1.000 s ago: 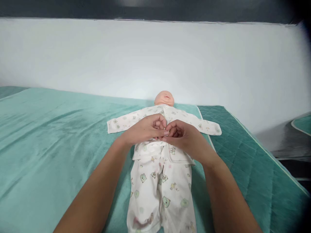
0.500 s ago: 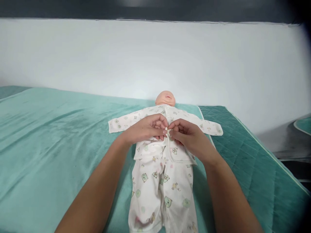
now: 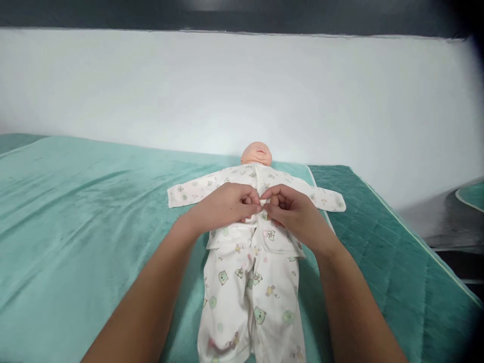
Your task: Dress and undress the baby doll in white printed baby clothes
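Observation:
A baby doll (image 3: 257,153) lies on its back, arms spread wide. It wears a white printed jacket (image 3: 278,234) and matching trousers (image 3: 230,292). Over the jacket's front opening, my left hand (image 3: 230,204) pinches one side of the cloth edge between thumb and fingers. Facing it from the other side, my right hand (image 3: 293,212) pinches the opposite part of the front edge. The fingertips of both hands almost meet at the doll's middle. What exactly lies between them is hidden. Below the hands, the jacket's lower front hangs over the trouser waist.
Under the doll a light green blanket (image 3: 94,227) covers the bed, with soft wrinkles at left. A darker quilted green cover (image 3: 378,252) runs along the right. A white wall (image 3: 151,91) rises right behind the doll's head.
My left hand has rolled slightly, its fingers curling closer together and a little lower. The pale bit of edge that showed between the fingertips is now mostly covered. My right hand has barely moved.

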The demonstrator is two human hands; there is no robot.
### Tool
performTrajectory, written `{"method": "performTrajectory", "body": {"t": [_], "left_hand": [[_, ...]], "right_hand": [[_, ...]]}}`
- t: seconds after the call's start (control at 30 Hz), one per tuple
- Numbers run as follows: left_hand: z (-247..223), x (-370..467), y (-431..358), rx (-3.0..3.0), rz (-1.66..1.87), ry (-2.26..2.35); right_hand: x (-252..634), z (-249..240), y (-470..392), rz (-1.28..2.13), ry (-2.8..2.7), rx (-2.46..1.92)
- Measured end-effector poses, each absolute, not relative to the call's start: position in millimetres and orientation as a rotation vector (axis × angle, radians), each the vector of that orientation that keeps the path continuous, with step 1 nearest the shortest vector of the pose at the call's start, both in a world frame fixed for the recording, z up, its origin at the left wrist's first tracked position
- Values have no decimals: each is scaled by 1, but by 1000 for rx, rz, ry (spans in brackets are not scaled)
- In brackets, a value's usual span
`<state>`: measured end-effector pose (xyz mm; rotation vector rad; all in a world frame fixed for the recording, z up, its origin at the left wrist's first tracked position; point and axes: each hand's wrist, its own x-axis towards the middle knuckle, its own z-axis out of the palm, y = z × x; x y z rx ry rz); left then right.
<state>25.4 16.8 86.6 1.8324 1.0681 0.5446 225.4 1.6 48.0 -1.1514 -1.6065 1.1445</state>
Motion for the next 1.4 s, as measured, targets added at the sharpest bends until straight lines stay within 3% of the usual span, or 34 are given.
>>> {"method": "performTrajectory", "body": {"t": [0.27, 0.6, 0.93, 1.4], "left_hand": [[87, 25, 18, 1817, 568, 1048], [58, 22, 43, 1938, 1283, 1372], [43, 28, 51, 2256, 1140, 1116], [42, 32, 53, 2386, 935, 1160]], "right_hand": [[227, 47, 3, 1231, -1387, -990], [242, 23, 27, 719, -1092, -1075], [223, 19, 21, 587, -1496, -1119], [222, 16, 24, 537, -1768, -1117]]}}
